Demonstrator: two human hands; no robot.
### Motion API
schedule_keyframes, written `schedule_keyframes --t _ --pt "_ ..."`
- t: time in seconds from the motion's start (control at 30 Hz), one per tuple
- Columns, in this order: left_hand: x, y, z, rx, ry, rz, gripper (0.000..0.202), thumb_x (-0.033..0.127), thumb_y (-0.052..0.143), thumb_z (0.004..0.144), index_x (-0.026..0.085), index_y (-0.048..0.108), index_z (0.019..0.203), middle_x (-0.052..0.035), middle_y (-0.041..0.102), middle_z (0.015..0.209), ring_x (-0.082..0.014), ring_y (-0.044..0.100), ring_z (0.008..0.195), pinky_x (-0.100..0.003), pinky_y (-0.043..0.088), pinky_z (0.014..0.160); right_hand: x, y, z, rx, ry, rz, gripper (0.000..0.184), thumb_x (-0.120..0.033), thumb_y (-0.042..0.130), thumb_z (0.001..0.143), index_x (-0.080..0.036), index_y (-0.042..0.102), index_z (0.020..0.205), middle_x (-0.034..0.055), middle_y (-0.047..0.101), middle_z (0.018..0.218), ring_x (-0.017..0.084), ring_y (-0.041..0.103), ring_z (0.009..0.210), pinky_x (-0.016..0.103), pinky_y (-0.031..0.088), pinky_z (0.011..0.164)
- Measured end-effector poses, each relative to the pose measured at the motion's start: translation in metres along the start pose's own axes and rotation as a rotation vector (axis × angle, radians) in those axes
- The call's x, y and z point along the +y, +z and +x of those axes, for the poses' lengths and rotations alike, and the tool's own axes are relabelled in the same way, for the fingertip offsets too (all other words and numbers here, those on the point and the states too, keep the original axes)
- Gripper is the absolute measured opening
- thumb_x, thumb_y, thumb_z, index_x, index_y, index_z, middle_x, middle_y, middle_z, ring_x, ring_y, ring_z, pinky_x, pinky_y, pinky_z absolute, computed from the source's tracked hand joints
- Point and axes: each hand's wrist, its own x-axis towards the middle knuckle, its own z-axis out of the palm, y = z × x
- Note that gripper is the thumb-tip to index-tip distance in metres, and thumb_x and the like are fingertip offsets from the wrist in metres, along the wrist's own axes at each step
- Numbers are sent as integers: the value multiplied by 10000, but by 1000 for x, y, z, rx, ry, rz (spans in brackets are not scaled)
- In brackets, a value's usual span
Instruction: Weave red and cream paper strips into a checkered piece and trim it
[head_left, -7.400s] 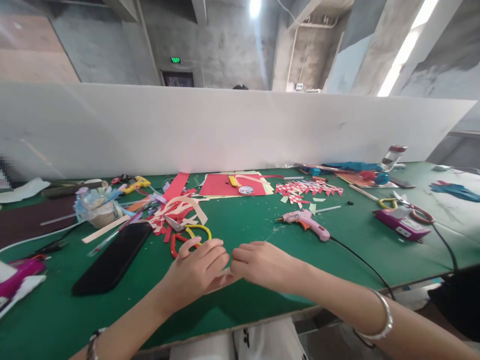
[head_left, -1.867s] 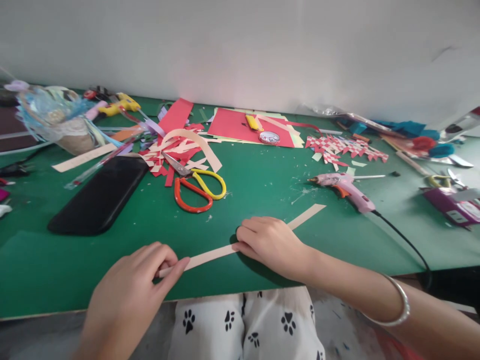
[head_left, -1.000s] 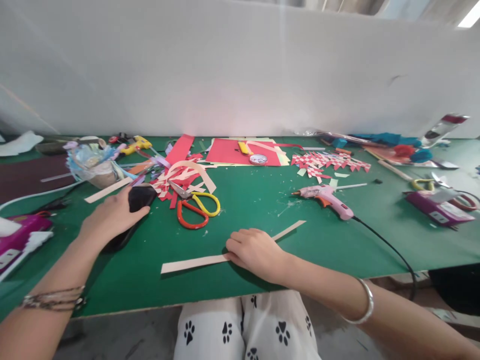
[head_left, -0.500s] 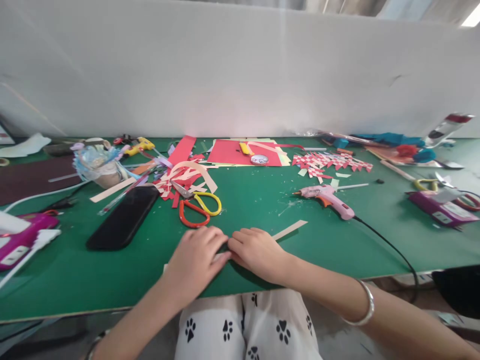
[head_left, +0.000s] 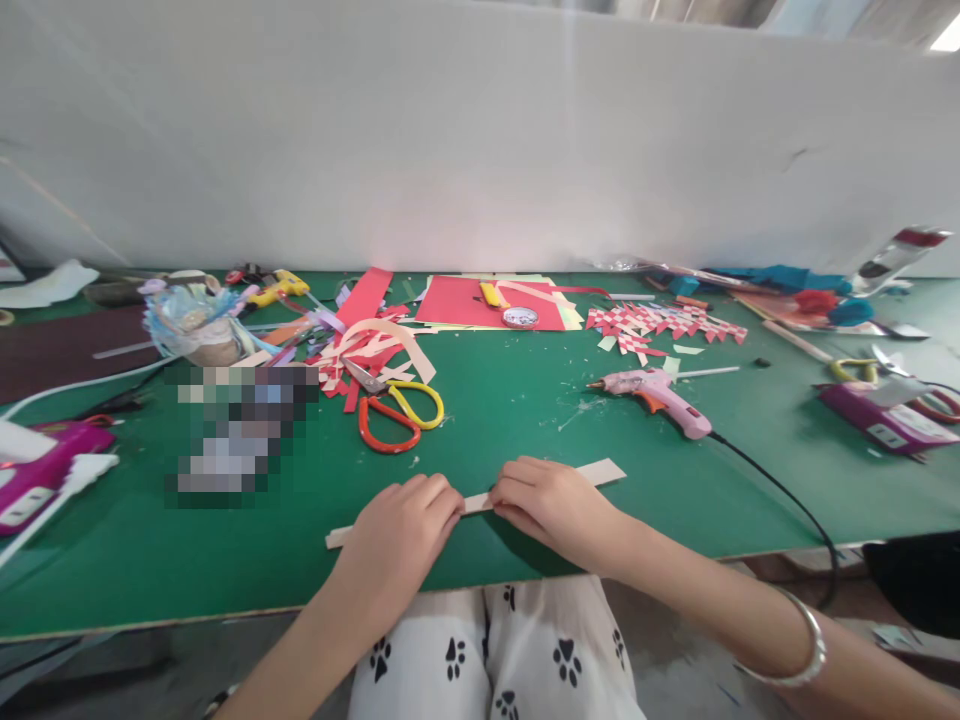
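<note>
A long cream paper strip point(head_left: 478, 502) lies slantwise near the table's front edge, its right end higher than its left. My left hand point(head_left: 409, 525) is closed over the strip's left half, fingertips pressed on it. Just to the right, my right hand point(head_left: 551, 505) pinches the strip too, leaving a short bare stretch between the hands. Both ends of the strip stick out past my hands. Scissors point(head_left: 390, 412) with one red and one yellow handle lie beyond my left hand. A pink glue gun point(head_left: 652, 395) rests beyond my right hand.
Red and cream paper scraps point(head_left: 367, 350) are heaped behind the scissors. Red sheets point(head_left: 457, 303) and woven red-white paper pieces point(head_left: 667, 325) lie at the back. A pixelated patch point(head_left: 240, 430) covers something at left. The glue gun's black cord point(head_left: 780, 490) runs off the front edge.
My hands have moved apart along the strip, my right hand shifting right. More of the strip shows between them and at its ends. The dark phone at left is now pixelated.
</note>
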Motion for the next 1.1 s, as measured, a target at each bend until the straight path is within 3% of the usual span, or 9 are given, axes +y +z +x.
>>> schedule_keyframes --t 0.2,0.4,0.67,0.9,1.1 --pt "16 -3 13 -60 -59 -28 95 229 510 850 175 565 792 -26 581 809 -182 546 707 -291 390 581 -2 6 3 26 -13 26 224 -221 421 912 -156 595 787 31 583 756 134 517 691 244 371 592" --pt "15 3 13 2 -158 -211 165 217 456 883 196 584 780 -1 589 789 -152 563 731 -260 408 622 7 5 -6 57 21 94 220 -230 422 911 -161 607 814 37 593 773 137 527 718 238 400 626" --pt "15 10 11 81 -252 -177 204 267 465 876 202 562 709 14 584 704 -139 547 646 -240 345 525 19 1 -17 126 120 227 204 -236 460 893 -161 609 777 31 581 737 135 529 717 238 402 632" --pt "15 12 13 104 -300 -202 201 281 477 862 207 560 696 19 586 674 -134 541 623 -235 332 509 28 0 -19 110 176 117 216 -287 518 868 -168 577 697 -7 546 666 113 493 638 247 339 629" --pt "14 17 11 164 -272 -202 188 276 475 857 202 529 694 18 577 671 -130 534 620 -233 344 520 34 1 -22 123 131 21 262 -325 471 892 -173 569 703 -9 546 669 110 487 626 261 324 677"
